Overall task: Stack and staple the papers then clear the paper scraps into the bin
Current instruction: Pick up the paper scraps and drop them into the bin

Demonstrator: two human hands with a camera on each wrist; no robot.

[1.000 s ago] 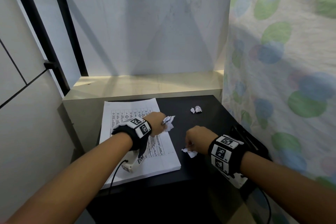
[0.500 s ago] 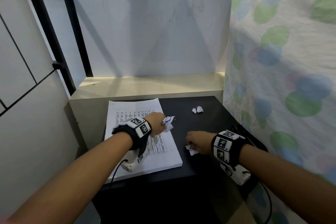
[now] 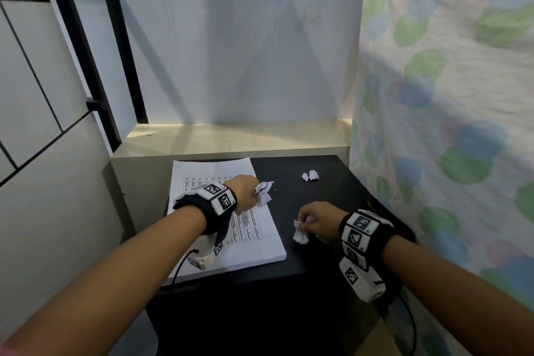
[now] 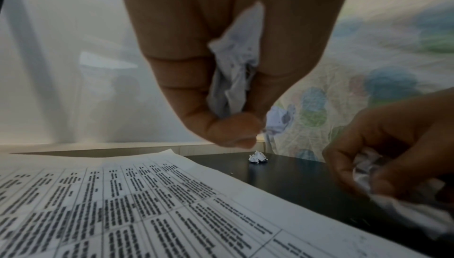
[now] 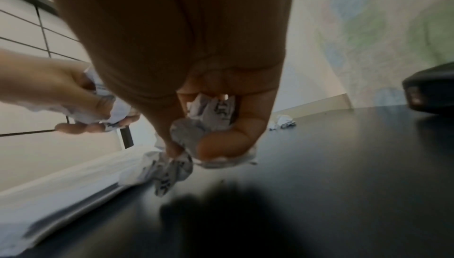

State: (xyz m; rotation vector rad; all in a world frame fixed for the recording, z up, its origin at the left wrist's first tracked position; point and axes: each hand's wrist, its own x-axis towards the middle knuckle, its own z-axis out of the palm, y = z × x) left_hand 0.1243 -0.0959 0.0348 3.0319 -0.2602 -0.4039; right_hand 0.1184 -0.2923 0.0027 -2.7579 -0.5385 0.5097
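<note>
Head view: the right hand (image 3: 318, 222) is pinching a crumpled white paper scrap (image 3: 300, 235) at frame centre; the left hand (image 3: 245, 193) is clutching another white wad (image 3: 264, 191) above the printed paper stack (image 3: 254, 243). Scrap-clearing is underway; next likely comes collecting the far crumpled scraps (image 3: 310, 175), upper right of the black table (image 3: 332, 188), with no bin showing.
</note>
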